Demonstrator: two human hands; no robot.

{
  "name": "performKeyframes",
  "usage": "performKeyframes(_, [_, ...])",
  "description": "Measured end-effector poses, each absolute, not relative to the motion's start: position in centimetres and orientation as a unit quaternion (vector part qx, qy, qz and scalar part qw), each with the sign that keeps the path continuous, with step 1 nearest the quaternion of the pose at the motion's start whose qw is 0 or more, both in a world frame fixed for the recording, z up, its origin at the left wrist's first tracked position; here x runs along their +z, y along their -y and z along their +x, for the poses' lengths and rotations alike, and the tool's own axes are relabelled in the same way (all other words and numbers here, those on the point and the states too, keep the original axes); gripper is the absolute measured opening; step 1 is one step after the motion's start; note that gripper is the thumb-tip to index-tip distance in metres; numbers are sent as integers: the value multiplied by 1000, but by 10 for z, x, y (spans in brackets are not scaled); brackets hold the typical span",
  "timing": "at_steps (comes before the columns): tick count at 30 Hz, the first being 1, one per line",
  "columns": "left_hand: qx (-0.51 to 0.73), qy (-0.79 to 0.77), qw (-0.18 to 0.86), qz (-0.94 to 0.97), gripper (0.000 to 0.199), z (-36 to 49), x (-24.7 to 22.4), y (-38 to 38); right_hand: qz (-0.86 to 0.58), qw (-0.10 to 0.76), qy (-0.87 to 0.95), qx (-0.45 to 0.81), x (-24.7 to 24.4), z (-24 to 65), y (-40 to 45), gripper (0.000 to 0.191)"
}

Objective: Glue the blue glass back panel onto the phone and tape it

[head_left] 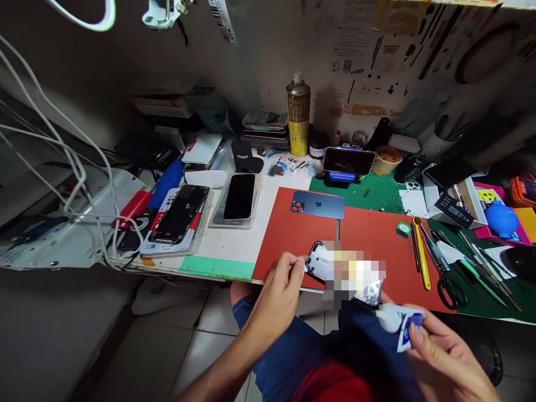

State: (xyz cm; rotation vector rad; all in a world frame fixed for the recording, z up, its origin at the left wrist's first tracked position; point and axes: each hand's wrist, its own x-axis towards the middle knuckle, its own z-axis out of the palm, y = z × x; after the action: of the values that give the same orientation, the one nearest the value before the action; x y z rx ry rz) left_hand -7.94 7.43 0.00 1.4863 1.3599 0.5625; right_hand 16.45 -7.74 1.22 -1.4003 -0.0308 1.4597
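My right hand (448,346) grips a white tube with a blue label (408,325), its nozzle end pointing left. At the table's front edge, my left hand (282,287) is closed in a pinch; what its fingertips hold is too small to make out. Just right of those fingertips is an opened phone body (319,261) with a black rim and a pale inside. A blurred patch hides much of it, and a shiny silver part (371,290) shows at its right end. A blue phone back panel (318,205) with camera openings lies behind it on the red mat (276,234).
Left are a phone (239,197) on a clear case and a dark screen part (180,213) on a box. Right lie scissors (450,290), a yellow-handled tool (422,254) and tweezers. A spray can (298,114) and a propped phone (349,161) stand behind. White cables (84,167) hang left.
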Motion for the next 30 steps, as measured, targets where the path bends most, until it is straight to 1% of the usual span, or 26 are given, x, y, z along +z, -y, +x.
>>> performKeyframes(3, [244, -548, 507, 619, 35, -79, 2, -72, -611, 561, 80, 553, 17, 186, 42, 46])
performKeyframes(5, [253, -539, 501, 628, 30, -73, 5, -90, -597, 560, 116, 563, 16, 196, 16, 44])
performKeyframes(6, [243, -523, 520, 630, 28, -67, 7, -103, -590, 558, 128, 570, 14, 200, 5, 43])
performKeyframes(8, [211, -480, 580, 624, 30, -52, 7, -132, -572, 564, 147, 577, 10, 204, -13, 38])
performKeyframes(11, [182, -459, 624, 605, 31, -29, 3, -169, -551, 586, 163, 571, 5, 205, -29, 36])
performKeyframes(15, [178, -448, 674, 560, 27, -23, 3, -183, -524, 614, 177, 562, 3, 199, -47, 32])
performKeyframes(19, [218, -469, 680, 519, 33, -44, 9, -154, -500, 613, 201, 578, 4, 186, -75, 29])
performKeyframes(21, [247, -481, 679, 497, 36, -55, 6, -128, -491, 597, 216, 596, 4, 177, -90, 29])
performKeyframes(24, [326, -493, 675, 442, 39, -64, -6, -88, -486, 560, 242, 626, 1, 162, -110, 30])
performKeyframes(26, [345, -514, 666, 415, 42, -66, -13, -66, -489, 534, 258, 640, -2, 154, -118, 33])
performKeyframes(30, [325, -544, 645, 427, 47, -65, -13, -45, -506, 493, 292, 645, -9, 147, -125, 35])
